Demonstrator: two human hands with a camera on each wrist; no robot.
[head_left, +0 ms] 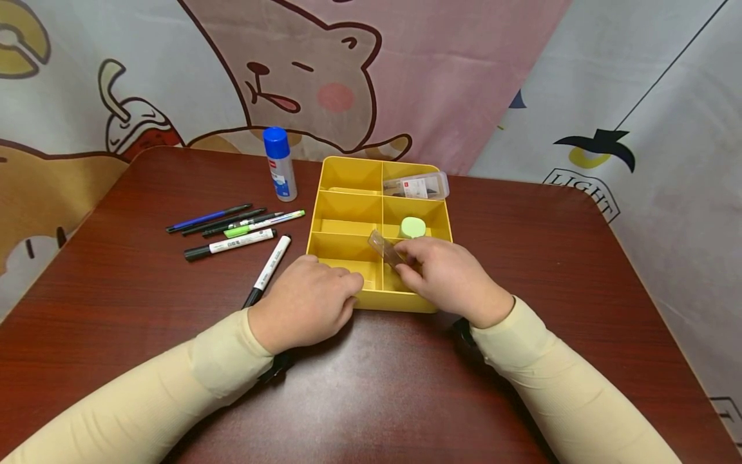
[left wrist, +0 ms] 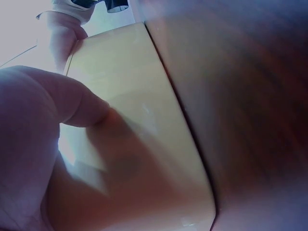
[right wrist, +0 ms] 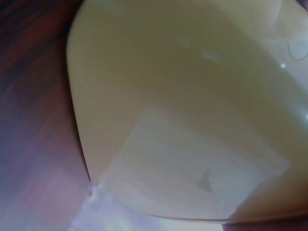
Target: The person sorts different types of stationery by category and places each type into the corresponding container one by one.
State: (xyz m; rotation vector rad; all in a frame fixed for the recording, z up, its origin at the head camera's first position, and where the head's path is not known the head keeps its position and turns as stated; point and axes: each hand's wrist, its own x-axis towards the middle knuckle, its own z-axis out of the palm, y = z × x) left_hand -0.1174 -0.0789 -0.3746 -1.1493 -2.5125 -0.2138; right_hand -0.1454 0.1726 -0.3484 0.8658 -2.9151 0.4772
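Observation:
A yellow six-compartment organizer box [head_left: 397, 301] sits mid-table. My left hand [head_left: 307, 303] grips its front left part, fingers over the rim; in the left wrist view the thumb [left wrist: 79, 106] presses the outer wall. Between thumb and fingers, my right hand [head_left: 455, 277] pinches a narrow clear plastic piece [head_left: 379, 243], tilted over the front right compartment across the divider. Its lower end is hidden by the hand. A pale green rounded item [head_left: 413, 227] is in the middle right compartment, and a clear labelled case [head_left: 414, 187] lies in the back right one. The right wrist view shows mostly the box's outer wall [right wrist: 144, 86].
A glue stick [head_left: 281, 167] with a blue cap stands left of the box. Several pens and markers [head_left: 232, 225] lie on the left of the table. One white marker [head_left: 271, 267] lies beside my left hand. A printed cloth [head_left: 435, 77] hangs behind the table.

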